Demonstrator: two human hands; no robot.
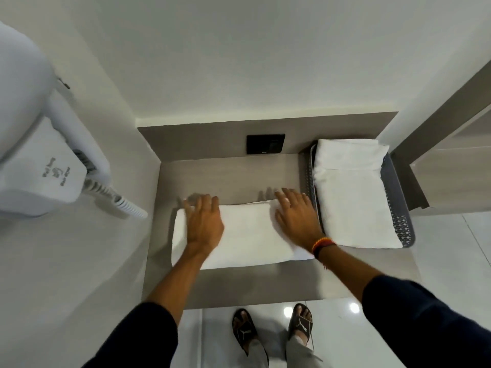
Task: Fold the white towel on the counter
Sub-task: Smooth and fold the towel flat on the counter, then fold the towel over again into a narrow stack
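A white towel (247, 235) lies folded into a wide rectangle on the grey-brown counter (228, 176). My left hand (203, 221) rests flat on its left part, fingers spread and reaching past the far edge. My right hand (296, 213) lies flat on its right end, fingers apart, a braided band on the wrist. Neither hand grips the cloth.
A grey perforated basket (401, 208) at the counter's right holds another folded white towel (353, 197). A black wall socket (265, 143) sits on the back panel. A white wall-mounted hair dryer (45, 160) with a coiled cord hangs at left. My sandalled feet stand below the counter's front edge.
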